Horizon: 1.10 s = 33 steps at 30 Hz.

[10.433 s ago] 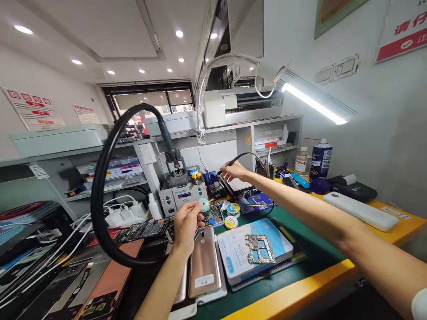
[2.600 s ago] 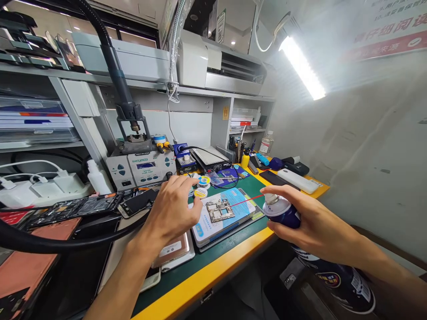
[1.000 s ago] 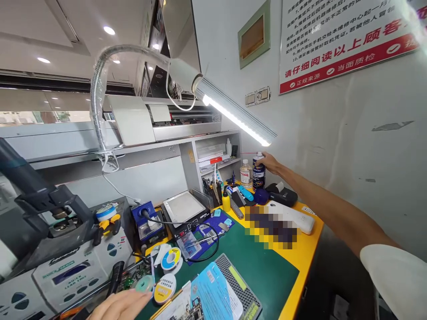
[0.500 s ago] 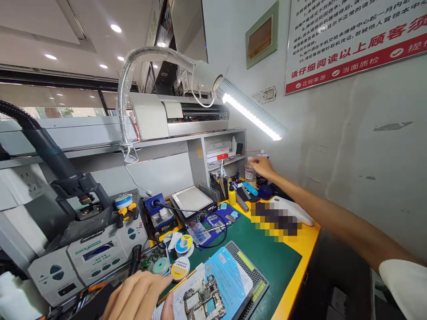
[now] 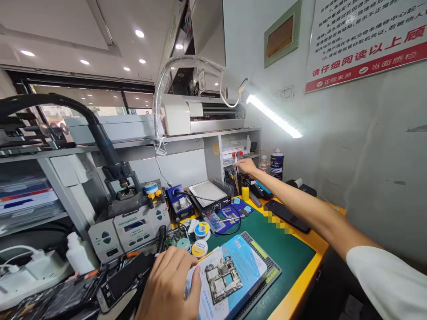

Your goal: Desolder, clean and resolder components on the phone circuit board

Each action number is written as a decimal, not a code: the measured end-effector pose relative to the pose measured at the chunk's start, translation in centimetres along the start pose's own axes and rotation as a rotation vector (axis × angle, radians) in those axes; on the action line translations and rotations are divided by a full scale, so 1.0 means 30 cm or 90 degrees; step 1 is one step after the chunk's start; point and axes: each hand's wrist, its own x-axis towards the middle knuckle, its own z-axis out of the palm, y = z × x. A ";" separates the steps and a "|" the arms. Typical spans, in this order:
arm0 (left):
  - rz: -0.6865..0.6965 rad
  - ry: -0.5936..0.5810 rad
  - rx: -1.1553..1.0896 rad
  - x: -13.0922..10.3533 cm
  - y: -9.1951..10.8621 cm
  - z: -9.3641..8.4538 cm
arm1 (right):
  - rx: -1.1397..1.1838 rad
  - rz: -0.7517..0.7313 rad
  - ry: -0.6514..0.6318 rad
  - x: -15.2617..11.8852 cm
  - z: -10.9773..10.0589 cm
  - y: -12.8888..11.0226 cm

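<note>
My left hand [image 5: 171, 282] rests at the near left edge of a blue-and-white box [image 5: 248, 262], its fingers stretched out and the thumb apart along the edge. On the box lies a bare phone circuit board [image 5: 223, 279]. My right hand [image 5: 247, 166] reaches far forward to a dark tool holder [image 5: 230, 176] at the back of the bench. Its fingertips are closed on a thin white stick-like tool [image 5: 236, 158] standing in the holder; the kind of tool is too small to tell. A yellow bottle [image 5: 245, 192] stands just below that hand.
A soldering station [image 5: 130, 233] stands left of solder spools [image 5: 202, 230]. A dark phone [image 5: 287, 215] lies on the yellow bench at right. A spray can [image 5: 276, 163] stands behind my right forearm. A lit lamp [image 5: 275, 116] hangs above. Dark phone parts [image 5: 123, 275] lie at lower left.
My right hand has moved left from the clear bottle by the spray can to the white tool in the holder. My left hand stays by the box. The view has turned left.
</note>
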 end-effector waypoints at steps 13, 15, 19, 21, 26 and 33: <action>-0.106 -0.187 -0.148 -0.005 0.102 0.017 | -0.073 -0.165 -0.470 -0.554 -0.157 0.073; -0.107 -0.188 -0.146 -0.006 0.108 0.020 | -0.075 -0.183 -0.564 -0.597 -0.138 0.086; -0.106 -0.192 -0.126 -0.004 0.118 0.003 | -0.042 -0.182 -0.686 -0.542 -0.110 0.096; -0.109 -0.200 -0.114 0.000 0.126 -0.005 | -0.017 -0.183 -0.733 -0.505 -0.096 0.113; -0.134 -0.211 -0.112 0.015 0.139 0.024 | 0.017 -0.195 -0.737 -0.501 -0.057 0.172; -0.165 -0.205 -0.122 0.053 0.141 0.074 | 0.018 -0.239 -0.632 -0.551 -0.047 0.180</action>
